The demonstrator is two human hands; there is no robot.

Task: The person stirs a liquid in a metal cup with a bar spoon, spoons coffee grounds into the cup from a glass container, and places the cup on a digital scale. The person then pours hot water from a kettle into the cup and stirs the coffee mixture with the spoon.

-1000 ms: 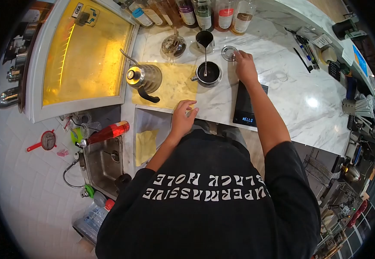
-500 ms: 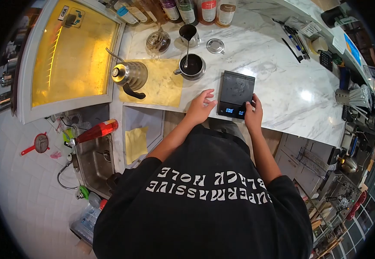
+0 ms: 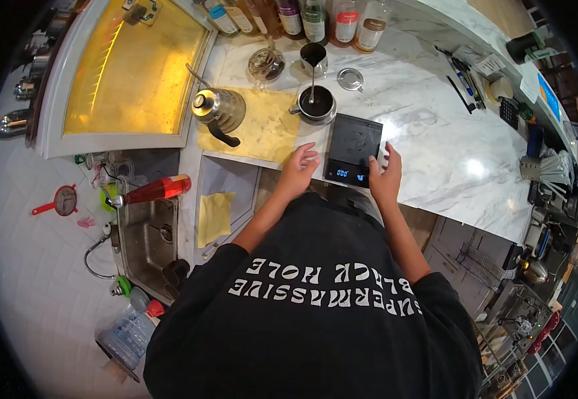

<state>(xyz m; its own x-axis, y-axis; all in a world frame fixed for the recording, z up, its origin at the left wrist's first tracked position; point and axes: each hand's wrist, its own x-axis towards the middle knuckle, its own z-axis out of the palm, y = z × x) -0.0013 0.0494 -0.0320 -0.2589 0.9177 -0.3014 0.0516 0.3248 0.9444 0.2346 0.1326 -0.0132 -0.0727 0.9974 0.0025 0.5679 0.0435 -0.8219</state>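
A flat black scale (image 3: 355, 141) with lit blue digits lies on the marble counter between my hands. My left hand (image 3: 297, 169) is off its left side, fingers apart and holding nothing. At the right edge of the scale is my right hand (image 3: 385, 176), fingers spread, the thumb close to or touching the corner. Just beyond the scale's far left corner stands a metal cup (image 3: 326, 118) with dark contents and a spoon (image 3: 312, 86) in it. Behind it is a small metal pitcher (image 3: 313, 53).
A gooseneck kettle (image 3: 226, 110) stands on a yellow cloth (image 3: 269, 120) at left. A glass vessel (image 3: 266, 65), a round metal lid (image 3: 350, 80) and several bottles (image 3: 315, 23) are farther back. Pens (image 3: 465, 80) lie at right; a sink (image 3: 144, 233) is lower left.
The scale has slid left, nearer the metal cup. My right hand's fingers have come off its edge and spread. The right-hand digits changed from about 0.0 to about 4.6. The view shifted.
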